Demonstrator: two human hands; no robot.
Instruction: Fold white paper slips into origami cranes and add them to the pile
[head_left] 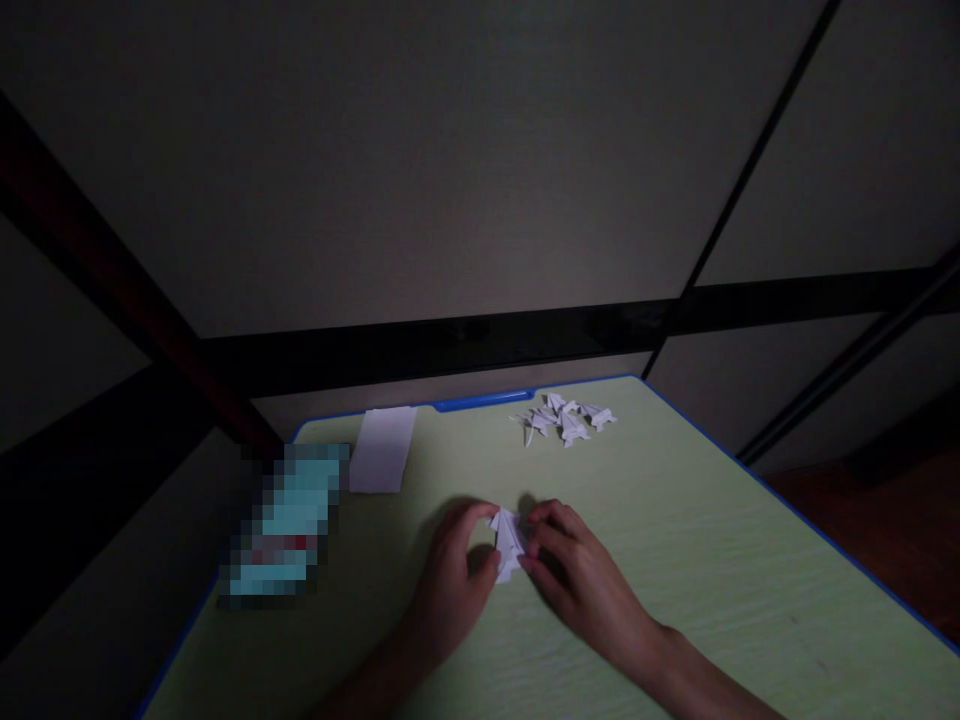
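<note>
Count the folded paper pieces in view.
5: held piece between left hand and right hand; beyond, clustered, back piece, left piece, front piece and right piece. Overlap may hide more.

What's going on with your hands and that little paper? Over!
Left hand and right hand: fingers on folded paper, one hand each side. Small folded pieces: farther back, apart from it. White sheet: back left, not in the way.

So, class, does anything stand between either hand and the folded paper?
Nothing visible does: the left hand and right hand both touch the folded paper. The small paper shapes lie beyond it, and the flat sheet lies farther off, to the left.
</note>
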